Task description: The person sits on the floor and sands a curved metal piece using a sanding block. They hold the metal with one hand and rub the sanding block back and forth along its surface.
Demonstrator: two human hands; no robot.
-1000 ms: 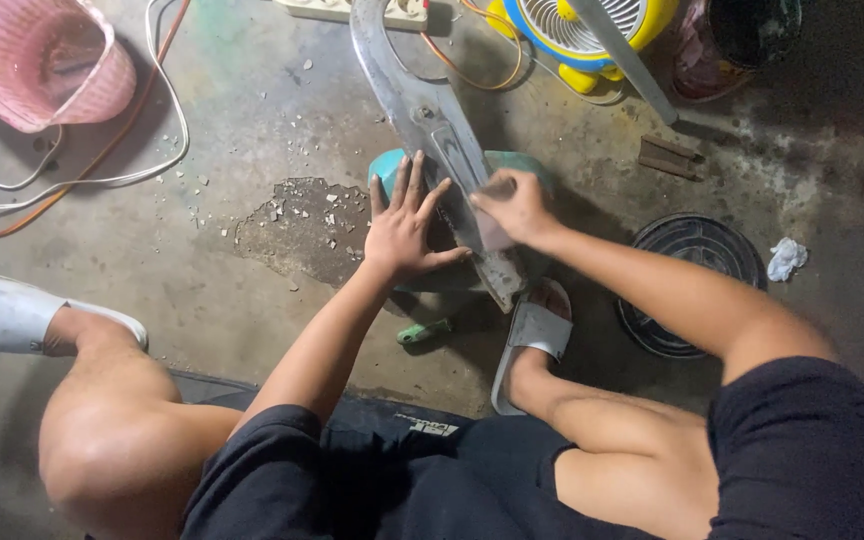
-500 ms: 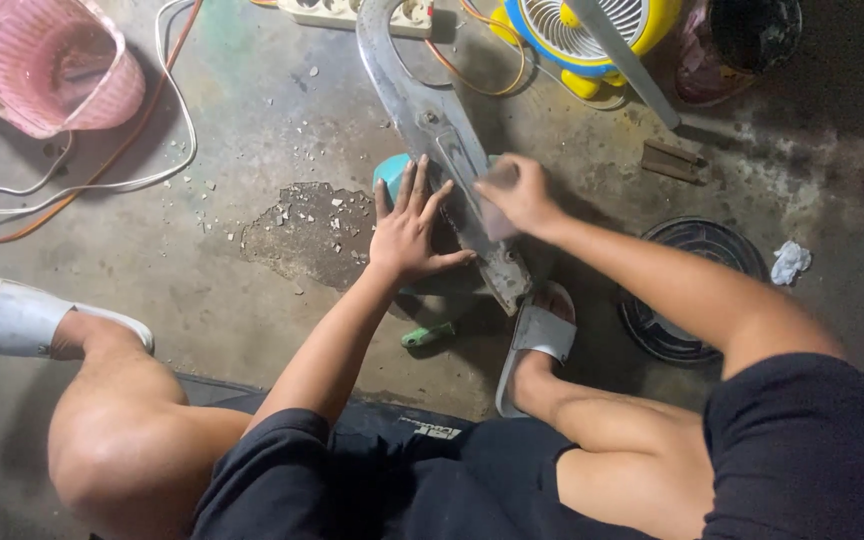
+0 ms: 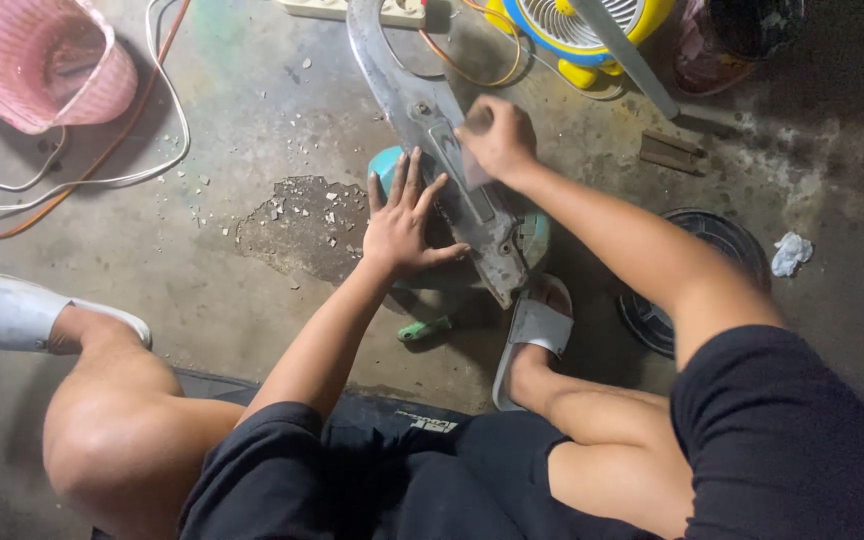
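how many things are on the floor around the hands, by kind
grey metal panel: 1
sanding piece under right hand: 1
teal stool beside left hand: 1
pink basket: 1
yellow and blue fan: 1
power strip: 1
white sandals: 2
round black grille: 1
total: 9

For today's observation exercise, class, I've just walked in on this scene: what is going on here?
A person sits low over a concrete floor, working on a long curved grey metal part that rests across a teal object. The left hand lies flat with fingers spread, pressing the part down. The right hand grips a small dark pad against the part's surface, higher up. A pink basket, white cables and a yellow and blue fan lie around.
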